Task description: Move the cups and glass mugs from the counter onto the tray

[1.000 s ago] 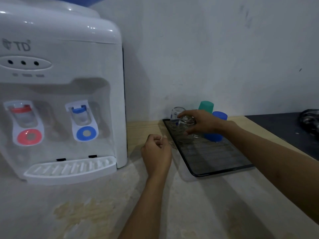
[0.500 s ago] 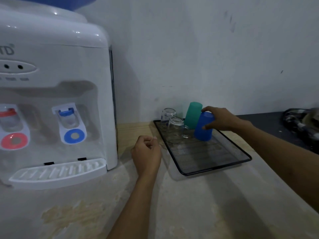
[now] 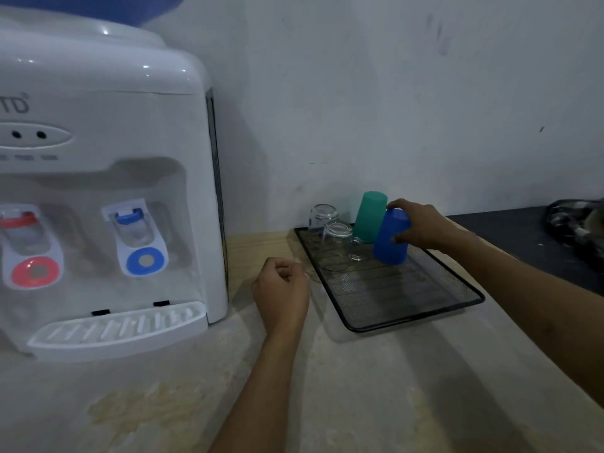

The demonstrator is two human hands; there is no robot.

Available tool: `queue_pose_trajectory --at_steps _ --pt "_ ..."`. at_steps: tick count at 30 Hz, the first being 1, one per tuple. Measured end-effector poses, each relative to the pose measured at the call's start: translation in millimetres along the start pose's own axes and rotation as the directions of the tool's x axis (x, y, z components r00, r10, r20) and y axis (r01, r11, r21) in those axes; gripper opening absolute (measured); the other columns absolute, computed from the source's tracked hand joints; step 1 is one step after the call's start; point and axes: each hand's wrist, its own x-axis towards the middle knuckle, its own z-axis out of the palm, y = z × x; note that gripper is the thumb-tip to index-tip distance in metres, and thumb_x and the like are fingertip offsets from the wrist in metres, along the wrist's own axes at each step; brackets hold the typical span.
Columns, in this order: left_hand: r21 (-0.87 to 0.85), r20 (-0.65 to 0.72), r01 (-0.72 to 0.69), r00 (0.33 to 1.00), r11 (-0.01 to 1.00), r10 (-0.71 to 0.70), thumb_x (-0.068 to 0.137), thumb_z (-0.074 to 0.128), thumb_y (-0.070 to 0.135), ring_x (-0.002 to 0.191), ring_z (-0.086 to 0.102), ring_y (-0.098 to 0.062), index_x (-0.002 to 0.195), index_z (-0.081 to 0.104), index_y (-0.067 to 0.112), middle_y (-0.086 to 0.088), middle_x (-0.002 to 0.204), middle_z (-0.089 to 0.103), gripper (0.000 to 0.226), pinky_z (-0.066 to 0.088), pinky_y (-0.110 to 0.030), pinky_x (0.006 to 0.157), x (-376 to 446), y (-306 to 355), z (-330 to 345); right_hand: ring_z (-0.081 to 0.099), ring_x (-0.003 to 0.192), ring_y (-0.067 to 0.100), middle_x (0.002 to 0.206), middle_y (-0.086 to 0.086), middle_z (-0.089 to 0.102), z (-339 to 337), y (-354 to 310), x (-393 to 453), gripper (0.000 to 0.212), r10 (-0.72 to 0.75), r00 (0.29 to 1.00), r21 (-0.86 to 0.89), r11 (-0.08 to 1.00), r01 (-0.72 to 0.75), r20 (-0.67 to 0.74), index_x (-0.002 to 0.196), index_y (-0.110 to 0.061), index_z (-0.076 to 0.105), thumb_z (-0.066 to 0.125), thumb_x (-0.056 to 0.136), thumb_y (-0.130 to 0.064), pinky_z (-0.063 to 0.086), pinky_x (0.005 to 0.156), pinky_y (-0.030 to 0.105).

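blue plastic shows in the right hand [image 3: 421, 225], whose fingers wrap the upper part of an upside-down blue cup [image 3: 391, 237]. the cup leans to the left, its wide rim down on the far part of the black mesh tray [image 3: 425, 317]. just behind it, and touching it or nearly so, stands a green cup [image 3: 370, 215], also upside down and leaning a little to the right, at the tray's far edge near the wall [image 3: 392, 93]. two clear glass mugs sit inverted at the tray's far left corner: the rear glass mug [image 3: 323, 216] close to the wall, the front glass mug [image 3: 336, 245] just before it, its handle pointing right toward the blue cup.

the left hand [image 3: 281, 295] is curled into a loose fist with nothing in it, over the counter [image 3: 376, 387] between the tray and a white water dispenser [image 3: 108, 191]. the dispenser has a red tap [image 3: 19, 223] and a blue tap [image 3: 130, 220] above a white drip grille [image 3: 117, 328]. the near half of the tray is bare mesh. at far right a dark surface [image 3: 523, 237] holds a blurred dark object that i cannot identify.
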Motion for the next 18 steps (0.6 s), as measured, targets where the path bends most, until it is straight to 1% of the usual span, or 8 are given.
queue_pose_trajectory --at_steps 3,5,7,9,12,14,16,18 --pt "0.001 0.005 0.019 1.000 1.000 -0.019 0.088 0.065 0.017 0.071 0.065 -0.006 0.078 0.068 0.024 0.009 0.074 0.070 0.012 0.049 -0.023 0.063 1 -1 0 0.061 0.112 0.036 0.142 0.025 0.058 3 -1 -4 0.096 0.023 1.000 0.023 0.999 -0.023 0.016 0.159 -0.021 0.034 0.089 0.080 -0.019 0.053 0.093 0.046" --pt "0.002 0.001 0.018 1.000 1.000 -0.018 0.088 0.065 0.017 0.071 0.065 -0.005 0.078 0.068 0.025 0.009 0.074 0.070 0.013 0.047 -0.022 0.060 1 -1 0 0.057 0.124 0.041 0.145 0.026 0.053 6 -1 -7 0.104 0.048 0.999 0.040 0.998 -0.048 0.006 0.162 -0.019 0.026 0.090 0.080 -0.026 0.049 0.099 0.048" --pt "0.001 0.002 0.008 1.000 1.000 -0.008 0.089 0.065 0.017 0.070 0.064 -0.003 0.078 0.068 0.025 0.009 0.074 0.070 0.014 0.044 -0.017 0.057 1 -1 -1 0.054 0.128 0.042 0.148 0.028 0.047 9 -3 -14 0.107 0.071 0.997 0.053 0.996 -0.069 -0.040 0.163 -0.018 0.022 0.089 0.081 -0.034 0.047 0.103 0.049" --pt "-0.002 0.004 0.013 1.000 1.000 -0.013 0.089 0.064 0.017 0.071 0.065 -0.007 0.079 0.068 0.024 0.007 0.075 0.071 0.013 0.045 -0.019 0.058 1 -2 -1 0.051 0.131 0.043 0.150 0.028 0.042 10 -6 -24 0.105 0.075 0.991 0.073 0.995 -0.067 -0.112 0.163 -0.016 0.022 0.086 0.083 -0.038 0.045 0.107 0.051" --pt "0.007 0.004 0.018 1.000 1.000 -0.018 0.088 0.063 0.018 0.072 0.066 -0.010 0.078 0.067 0.024 0.007 0.074 0.070 0.013 0.048 -0.024 0.061 1 -1 0 0.049 0.133 0.041 0.150 0.025 0.042 18 -16 -49 0.097 0.008 0.961 0.072 0.997 0.012 -0.276 0.161 -0.013 0.028 0.082 0.086 -0.039 0.046 0.108 0.054" --pt "0.013 0.014 0.012 1.000 1.000 -0.012 0.089 0.062 0.018 0.072 0.066 -0.011 0.078 0.067 0.025 0.007 0.074 0.070 0.014 0.049 -0.024 0.062 0 -1 0 0.049 0.131 0.038 0.147 0.022 0.045 23 -24 -69 0.088 -0.049 0.928 0.066 0.995 0.079 -0.369 0.158 -0.011 0.035 0.080 0.087 -0.038 0.045 0.106 0.052" --pt "0.028 0.032 0.021 0.999 0.999 -0.022 0.089 0.062 0.019 0.073 0.066 -0.010 0.079 0.066 0.026 0.008 0.076 0.070 0.012 0.046 -0.021 0.060 -1 1 -2 0.051 0.127 0.034 0.142 0.018 0.050 28 -36 -92 0.080 -0.113 0.905 0.069 0.986 0.154 -0.410 0.153 -0.011 0.043 0.078 0.088 -0.039 0.045 0.104 0.049" --pt "0.048 0.069 0.026 0.997 0.999 -0.029 0.090 0.065 0.021 0.076 0.067 -0.010 0.089 0.068 0.022 0.008 0.081 0.071 0.004 0.044 -0.020 0.061 -2 2 -5 0.052 0.125 0.031 0.139 0.014 0.052 48 -48 -121 0.072 -0.153 0.908 0.111 0.971 0.212 -0.391 0.149 -0.013 0.048 0.076 0.089 -0.040 0.046 0.104 0.048"
